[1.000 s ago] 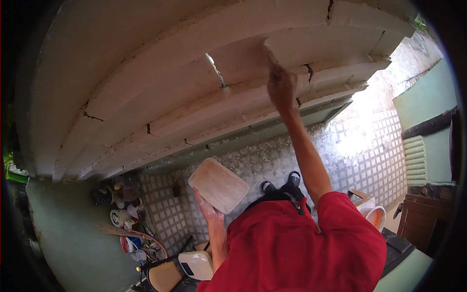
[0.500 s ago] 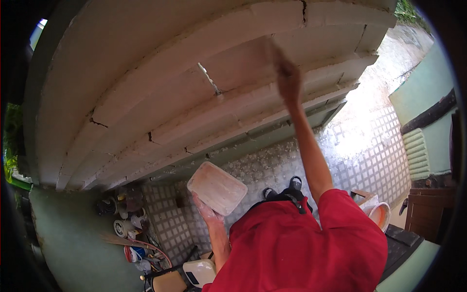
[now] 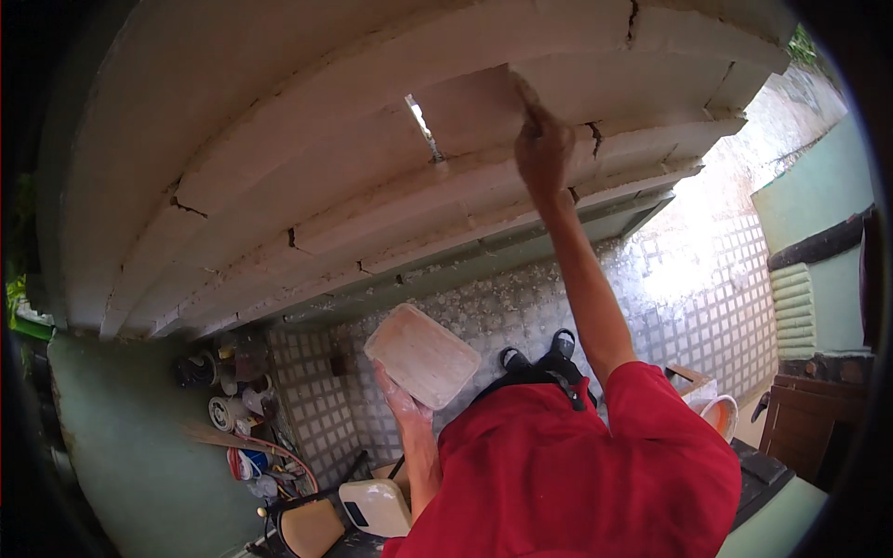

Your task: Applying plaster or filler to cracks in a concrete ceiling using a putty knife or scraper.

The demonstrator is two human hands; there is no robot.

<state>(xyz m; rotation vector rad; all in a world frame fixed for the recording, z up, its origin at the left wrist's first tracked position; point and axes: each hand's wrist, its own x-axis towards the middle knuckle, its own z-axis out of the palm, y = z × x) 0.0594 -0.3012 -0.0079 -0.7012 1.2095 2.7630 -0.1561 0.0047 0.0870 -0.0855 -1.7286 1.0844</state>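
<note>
My left hand [image 3: 406, 402], whitened with paste, holds a shallow rectangular tray [image 3: 424, 356] from its near left edge. Smeared, pale residue covers the tray's upward face. My right arm stretches far forward to a pale block wall [image 3: 316, 177]. Closed fingers of my right hand [image 3: 545, 153] grip a narrow flat tool [image 3: 523, 90], probably a putty knife; its tip is at the wall face and hard to make out. Left of that hand, a bright open slit [image 3: 424, 128] shows between blocks. Dark cracks [image 3: 596, 138] mark other joints.
Below lies a checkered tile floor [image 3: 707, 307], splattered near the wall. Buckets and hoses [image 3: 244, 460] crowd the left side by a green wall [image 3: 139, 446]. A chair [image 3: 312, 530] and a cream-coloured object [image 3: 375, 507] stand near left; an orange-rimmed bucket [image 3: 721, 416] is at right.
The view has shifted a little, so the wall sits farther right. My right hand, blurred before, shows more sharply and is nearer the bright slit. The tray stays in my left hand.
</note>
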